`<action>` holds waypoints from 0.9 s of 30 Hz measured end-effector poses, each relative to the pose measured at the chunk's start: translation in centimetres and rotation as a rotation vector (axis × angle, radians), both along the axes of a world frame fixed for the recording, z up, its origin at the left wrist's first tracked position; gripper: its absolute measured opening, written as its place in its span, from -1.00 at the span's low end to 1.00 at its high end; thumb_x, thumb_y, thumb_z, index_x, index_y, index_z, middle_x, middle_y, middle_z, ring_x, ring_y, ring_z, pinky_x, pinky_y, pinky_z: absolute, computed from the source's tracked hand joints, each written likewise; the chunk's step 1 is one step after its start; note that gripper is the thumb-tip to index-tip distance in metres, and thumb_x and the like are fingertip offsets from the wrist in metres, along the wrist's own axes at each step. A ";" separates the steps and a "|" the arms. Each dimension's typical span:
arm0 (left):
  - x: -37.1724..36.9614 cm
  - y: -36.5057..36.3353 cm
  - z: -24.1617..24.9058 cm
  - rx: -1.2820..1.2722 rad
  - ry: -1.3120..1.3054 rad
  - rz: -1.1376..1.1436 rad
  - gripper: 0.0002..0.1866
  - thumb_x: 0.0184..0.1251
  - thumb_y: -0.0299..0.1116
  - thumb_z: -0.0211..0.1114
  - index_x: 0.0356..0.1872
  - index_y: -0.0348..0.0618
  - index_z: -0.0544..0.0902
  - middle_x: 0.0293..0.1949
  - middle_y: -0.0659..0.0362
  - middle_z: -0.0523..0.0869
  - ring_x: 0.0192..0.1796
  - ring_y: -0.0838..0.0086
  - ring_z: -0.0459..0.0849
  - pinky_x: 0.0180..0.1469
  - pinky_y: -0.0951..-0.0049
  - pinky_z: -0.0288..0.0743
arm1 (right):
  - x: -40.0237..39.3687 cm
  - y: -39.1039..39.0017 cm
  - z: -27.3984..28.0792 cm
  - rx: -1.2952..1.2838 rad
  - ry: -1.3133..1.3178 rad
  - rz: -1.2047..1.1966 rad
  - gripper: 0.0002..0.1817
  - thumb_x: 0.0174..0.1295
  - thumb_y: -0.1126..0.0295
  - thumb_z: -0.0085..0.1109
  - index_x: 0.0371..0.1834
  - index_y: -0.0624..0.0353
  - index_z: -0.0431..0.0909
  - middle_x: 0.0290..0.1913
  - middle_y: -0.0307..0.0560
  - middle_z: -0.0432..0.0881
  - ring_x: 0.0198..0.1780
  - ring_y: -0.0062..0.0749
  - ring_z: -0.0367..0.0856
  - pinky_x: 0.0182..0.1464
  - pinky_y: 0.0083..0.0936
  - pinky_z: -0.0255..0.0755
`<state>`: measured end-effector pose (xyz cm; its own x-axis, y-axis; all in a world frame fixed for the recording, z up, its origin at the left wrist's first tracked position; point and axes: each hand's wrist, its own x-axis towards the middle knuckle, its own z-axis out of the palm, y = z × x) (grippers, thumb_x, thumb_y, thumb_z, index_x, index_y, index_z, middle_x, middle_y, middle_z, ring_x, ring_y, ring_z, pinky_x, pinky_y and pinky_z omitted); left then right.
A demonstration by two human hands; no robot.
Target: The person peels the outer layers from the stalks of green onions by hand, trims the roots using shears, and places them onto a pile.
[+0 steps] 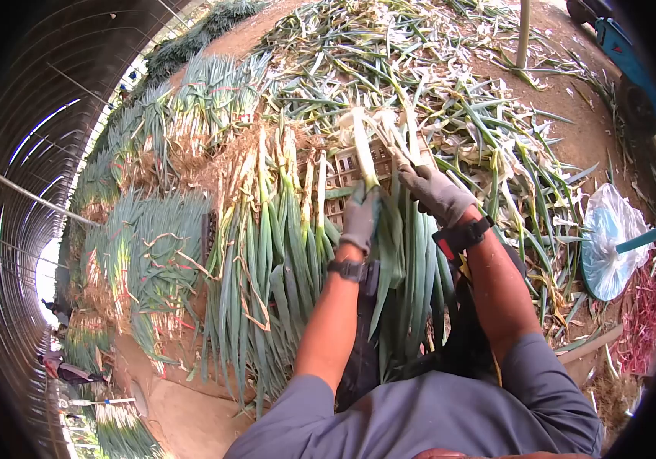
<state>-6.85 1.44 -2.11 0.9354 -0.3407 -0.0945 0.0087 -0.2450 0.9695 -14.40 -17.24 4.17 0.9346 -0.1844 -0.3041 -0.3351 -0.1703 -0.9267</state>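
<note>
In the middle of the head view, my left hand (360, 217), in a grey glove, is closed round a green onion (363, 149) whose white root end points up and away from me. Close by on the right, my right hand (437, 194), also gloved, has its fingers curled at the stalks of other green onions (412, 138); how firmly it grips them is hard to see. Long green leaves hang down between my forearms. Beneath the stalks shows a beige plastic crate (341, 170). Unbundled green onions (267, 222) lie side by side left of my left hand.
Tied onion bundles (161, 252) lie in rows on the left. Stripped leaves (489, 115) cover the ground ahead and right. A clear plastic bag (611, 245) and red ties (643, 317) are at the right. A pole (525, 34) stands ahead. People are partly visible far left.
</note>
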 end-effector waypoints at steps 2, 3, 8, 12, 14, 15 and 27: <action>0.0 -0.5 -2.4 0.338 -0.133 -0.139 -0.57 0.58 -0.12 0.22 0.25 -0.22 0.59 0.05 -0.20 0.77 0.09 0.04 0.78 0.20 0.20 0.61 | -0.3 0.1 -0.4 -0.049 0.018 0.049 -0.36 0.50 -0.25 0.02 0.03 0.20 0.61 -0.39 -0.20 0.55 -0.47 -0.50 0.50 -0.42 -0.45 0.41; -0.2 -0.3 -4.3 0.522 -0.570 -0.205 -0.63 0.54 -0.15 0.21 0.17 -0.16 0.62 0.09 -0.20 0.73 0.13 -0.11 0.72 0.22 0.10 0.60 | -0.3 0.5 -0.7 -0.101 0.037 0.089 -0.30 0.49 -0.30 -0.01 0.04 0.23 0.64 -0.43 -0.17 0.57 -0.46 -0.43 0.55 -0.39 -0.39 0.45; -3.1 7.1 -3.6 0.847 -0.585 0.119 -0.71 0.49 -0.29 0.17 0.16 -0.01 0.61 0.06 -0.04 0.70 -0.06 -0.02 0.79 -0.03 0.07 0.70 | -2.2 3.4 0.1 -0.100 0.079 0.492 -0.31 0.53 -0.21 -0.01 0.07 0.35 0.60 -0.39 -0.20 0.56 -0.44 -0.50 0.55 -0.37 -0.43 0.50; 0.1 12.1 -6.8 1.231 -0.451 0.175 -0.70 0.45 -0.28 0.23 0.12 -0.09 0.64 0.10 -0.07 0.75 0.01 0.02 0.82 0.01 0.08 0.70 | -1.6 4.8 -2.7 -0.311 0.035 0.576 -0.27 0.47 -0.23 0.02 -0.06 0.39 0.67 -0.32 0.20 0.72 -0.23 -0.01 0.72 -0.05 -0.17 0.52; 2.1 11.4 -8.5 1.355 -0.412 0.148 -0.67 0.42 -0.22 0.29 0.11 -0.10 0.64 0.10 -0.07 0.75 0.03 0.05 0.82 0.01 0.10 0.70 | -1.6 4.6 -2.1 -0.306 0.045 0.577 -0.28 0.47 -0.21 0.02 -0.07 0.41 0.66 -0.32 0.21 0.71 -0.23 -0.03 0.72 -0.07 -0.18 0.53; 3.2 11.0 -9.3 1.418 -0.391 0.133 -0.65 0.40 -0.20 0.32 0.11 -0.11 0.64 0.10 -0.07 0.75 0.04 0.06 0.82 0.02 0.11 0.70 | -1.8 4.6 -1.5 -0.303 0.052 0.577 -0.29 0.47 -0.20 0.02 -0.07 0.42 0.66 -0.32 0.21 0.70 -0.23 -0.05 0.72 -0.07 -0.18 0.53; 3.7 10.1 -3.7 1.091 -0.174 0.070 -0.17 0.24 0.14 0.44 0.48 -0.06 0.48 0.22 -0.07 0.76 0.24 0.04 0.74 0.32 0.15 0.56 | -2.0 2.0 -0.5 -0.269 0.053 0.509 -0.29 0.46 -0.21 -0.02 -0.03 0.38 0.66 -0.31 0.22 0.69 -0.22 0.05 0.67 -0.01 -0.17 0.53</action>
<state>-3.20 11.53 -5.78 0.9790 -0.1008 -0.1771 -0.0599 -0.9730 0.2228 -16.42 -15.22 3.70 0.9108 0.2068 -0.3573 -0.1939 -0.5498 -0.8125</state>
